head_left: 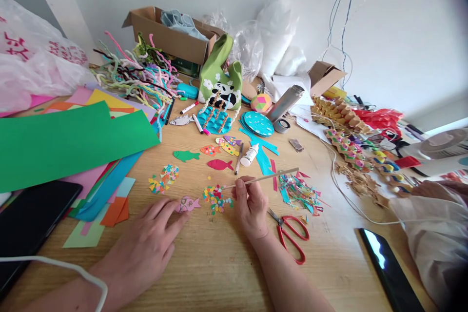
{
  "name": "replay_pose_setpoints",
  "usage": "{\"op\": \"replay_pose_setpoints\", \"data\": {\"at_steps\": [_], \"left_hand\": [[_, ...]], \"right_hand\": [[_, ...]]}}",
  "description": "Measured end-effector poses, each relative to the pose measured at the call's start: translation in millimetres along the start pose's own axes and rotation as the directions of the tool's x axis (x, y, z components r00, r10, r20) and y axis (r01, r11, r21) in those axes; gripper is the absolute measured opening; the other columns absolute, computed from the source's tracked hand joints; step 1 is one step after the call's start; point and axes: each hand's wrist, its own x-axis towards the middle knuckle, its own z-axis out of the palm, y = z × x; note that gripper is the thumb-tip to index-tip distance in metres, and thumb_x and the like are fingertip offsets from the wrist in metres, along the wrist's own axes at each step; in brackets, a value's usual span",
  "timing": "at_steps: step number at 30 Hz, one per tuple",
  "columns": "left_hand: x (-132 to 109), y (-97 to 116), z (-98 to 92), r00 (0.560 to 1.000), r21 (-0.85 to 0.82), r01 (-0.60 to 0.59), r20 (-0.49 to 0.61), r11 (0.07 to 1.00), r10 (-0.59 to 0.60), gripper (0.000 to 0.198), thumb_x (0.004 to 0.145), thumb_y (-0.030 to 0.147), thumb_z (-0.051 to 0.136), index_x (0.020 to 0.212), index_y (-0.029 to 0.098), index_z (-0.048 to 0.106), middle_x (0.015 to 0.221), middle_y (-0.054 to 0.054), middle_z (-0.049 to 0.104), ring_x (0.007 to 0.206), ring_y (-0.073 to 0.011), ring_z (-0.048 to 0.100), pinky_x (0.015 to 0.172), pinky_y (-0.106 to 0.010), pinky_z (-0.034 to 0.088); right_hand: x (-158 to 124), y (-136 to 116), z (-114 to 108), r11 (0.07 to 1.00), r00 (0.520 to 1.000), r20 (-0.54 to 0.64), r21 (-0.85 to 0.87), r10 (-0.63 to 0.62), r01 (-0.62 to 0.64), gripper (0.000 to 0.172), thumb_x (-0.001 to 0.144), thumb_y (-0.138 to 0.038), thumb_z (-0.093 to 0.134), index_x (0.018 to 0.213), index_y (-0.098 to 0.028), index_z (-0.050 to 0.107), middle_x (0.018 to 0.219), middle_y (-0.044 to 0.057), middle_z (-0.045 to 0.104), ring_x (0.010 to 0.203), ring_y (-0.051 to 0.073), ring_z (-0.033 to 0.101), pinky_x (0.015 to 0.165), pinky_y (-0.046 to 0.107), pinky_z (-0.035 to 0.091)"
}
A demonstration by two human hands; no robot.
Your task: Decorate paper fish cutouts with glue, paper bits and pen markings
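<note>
My left hand [148, 236] lies on the table with its fingers stretched out and apart, fingertips touching the edge of a small pink paper fish [189, 204]. My right hand [251, 205] is closed around a thin wooden stick [272, 175]. The stick's lower end points into a pile of colourful paper dots [216, 199]. Farther back lie a green paper fish [186, 156], a dark red paper fish [219, 164] and several dotted ones. Beside them are a white glue bottle [249, 155] and a pen [239, 158]. Red-handled scissors [290, 234] rest right of my right hand.
Coloured paper sheets [73, 141] and a black tablet-like device [40, 219] cover the left side. Paper shreds [298, 190] lie to the right, near a phone [389, 268]. A steel flask [287, 103], green panda bag [221, 75] and cardboard box [175, 34] stand behind.
</note>
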Motion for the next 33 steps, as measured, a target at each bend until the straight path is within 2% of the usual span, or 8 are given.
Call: {"op": "replay_pose_setpoints", "data": {"at_steps": [6,11,23,33], "left_hand": [[-0.3,-0.3,0.2,1.000,-0.017,0.000,0.023,1.000,0.000,0.060,0.077,0.004,0.048,0.133,0.021,0.061,0.126,-0.009,0.062,0.117,-0.0271,0.054,0.101,-0.045,0.048],[-0.5,-0.5,1.5,0.999,-0.029,0.019,0.030,0.999,-0.018,0.063,0.076,0.002,0.049,0.135,0.023,0.059,0.126,-0.008,0.062,0.117,-0.0264,0.054,0.102,-0.046,0.047],[0.9,0.1,-0.6,1.000,-0.036,0.008,0.001,0.999,-0.008,0.062,0.075,0.001,0.048,0.133,0.022,0.060,0.124,-0.008,0.064,0.115,-0.0263,0.055,0.100,-0.046,0.049],[1.0,0.7,1.2,1.000,0.011,0.005,0.023,1.000,-0.005,0.063,0.075,-0.001,0.047,0.132,0.022,0.061,0.122,-0.008,0.064,0.113,-0.0262,0.056,0.100,-0.045,0.049]], "right_hand": [[-1.1,0.2,0.8,0.999,1.000,0.018,0.030,-0.019,0.018,0.022,0.100,-0.023,0.050,0.078,-0.022,0.052,0.070,0.000,0.060,0.058,0.012,0.054,0.056,0.025,0.041],[-1.3,-0.9,1.9,0.996,0.996,0.000,0.026,-0.084,0.084,0.018,0.099,-0.020,0.050,0.082,-0.021,0.053,0.072,-0.001,0.062,0.058,0.011,0.056,0.055,0.023,0.043],[0.0,-7.5,5.9,0.992,0.992,-0.012,0.009,-0.123,0.123,0.020,0.099,-0.019,0.048,0.080,-0.021,0.054,0.072,0.000,0.061,0.057,0.011,0.058,0.052,0.023,0.046],[-4.1,-3.7,6.1,0.988,0.988,-0.048,0.044,-0.147,0.149,0.015,0.099,-0.015,0.050,0.102,-0.021,0.064,0.084,0.004,0.069,0.067,0.015,0.069,0.061,0.027,0.055]]}}
